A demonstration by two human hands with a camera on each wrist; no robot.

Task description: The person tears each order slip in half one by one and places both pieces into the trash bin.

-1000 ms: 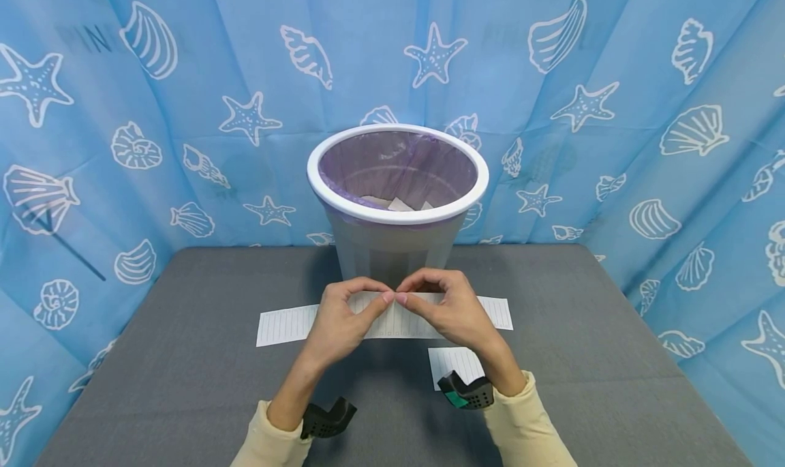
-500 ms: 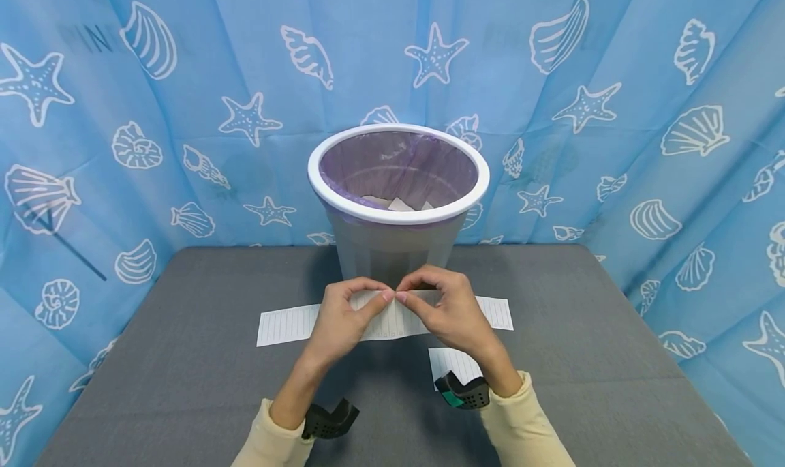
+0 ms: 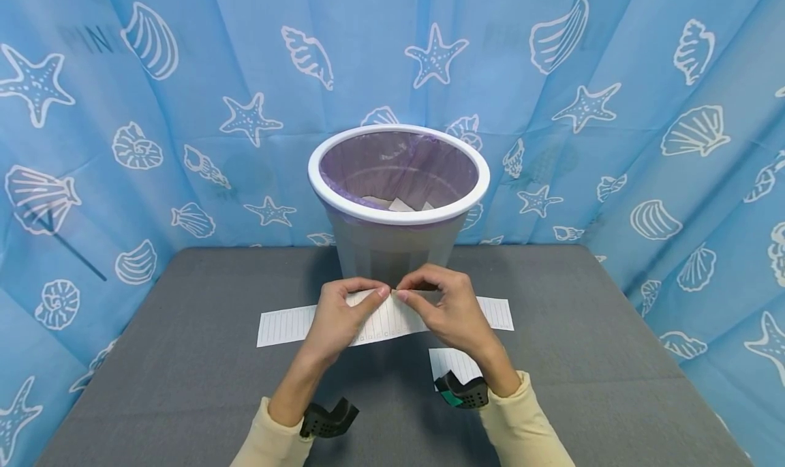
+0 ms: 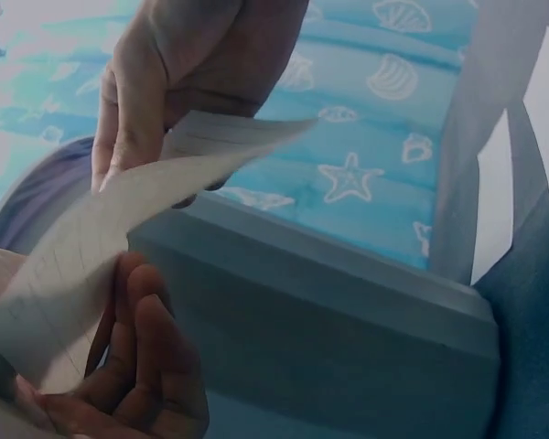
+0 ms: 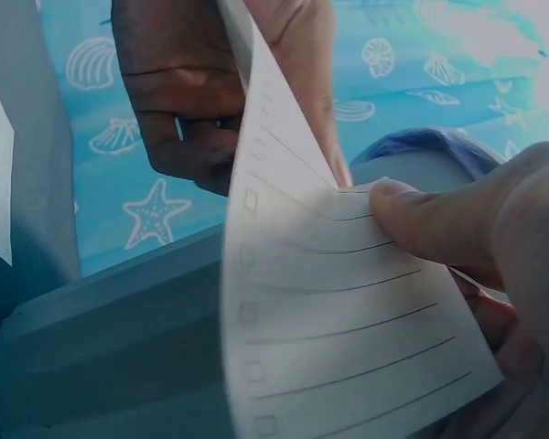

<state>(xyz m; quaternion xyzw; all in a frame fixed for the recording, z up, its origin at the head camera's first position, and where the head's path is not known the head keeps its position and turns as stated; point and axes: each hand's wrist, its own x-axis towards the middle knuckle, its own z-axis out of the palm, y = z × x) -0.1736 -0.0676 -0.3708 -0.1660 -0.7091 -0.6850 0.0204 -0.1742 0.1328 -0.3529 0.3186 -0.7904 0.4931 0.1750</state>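
Closest to me, two cream sleeves [image 3: 272,441] reach up from six o'clock, with two black wrist mounts [image 3: 328,419], the right one bearing a green patch. Just past them, at four o'clock from the held paper [image 3: 386,317], a lined sheet [image 3: 454,363] lies partly hidden behind my right wrist. My left hand [image 3: 336,317] and right hand [image 3: 456,313] both pinch that held paper at its far edge, thumb against fingers, thumb tips near each other. It is white with dark ruled lines and a row of little boxes along its near edge. My head view shows it gently bent; the right wrist view shows it curving steeply up to the pinch. I cannot tell whether it is torn. At nine and three o'clock lie two more sheets [image 3: 284,326], making three on the grey table [image 3: 202,385]; the wrist views show them well apart from my paper. Beyond, at twelve, stands one white-rimmed bin [image 3: 398,249] with a purple liner [image 3: 349,167]; only the head view reveals at least three scraps [image 3: 400,205] inside. Farthest back hangs a blue curtain [image 3: 368,44] printed with shells and starfish.
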